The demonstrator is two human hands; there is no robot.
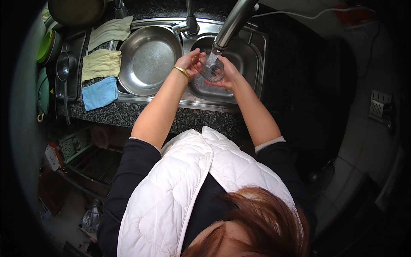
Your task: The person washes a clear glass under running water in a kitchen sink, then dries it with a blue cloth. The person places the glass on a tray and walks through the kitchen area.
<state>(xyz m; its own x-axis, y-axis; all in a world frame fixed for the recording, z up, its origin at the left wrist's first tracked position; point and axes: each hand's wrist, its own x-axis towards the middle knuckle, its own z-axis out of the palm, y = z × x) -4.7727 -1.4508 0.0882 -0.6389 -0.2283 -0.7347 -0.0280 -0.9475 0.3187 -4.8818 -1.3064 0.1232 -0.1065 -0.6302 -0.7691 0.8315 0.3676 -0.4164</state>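
Note:
Water runs from a metal faucet (226,30) into a clear glass vessel (212,72) above the right basin of a stainless steel sink (257,74). My right hand (227,74) grips the glass from its right and lower side. My left hand (192,63), with a gold bangle at the wrist, is at the glass's left side, fingers curled; whether it grips the rim or a handle, I cannot tell. A large round steel pan or basin (149,61) sits in the left half of the sink.
Two pale cloths (102,64) and a blue cloth (100,93) lie left of the sink. Beyond them are a ladle (63,67) in a metal tray and green dishes (45,46). A second tap (191,25) stands behind the sink. Speckled granite counter (135,115) borders the front.

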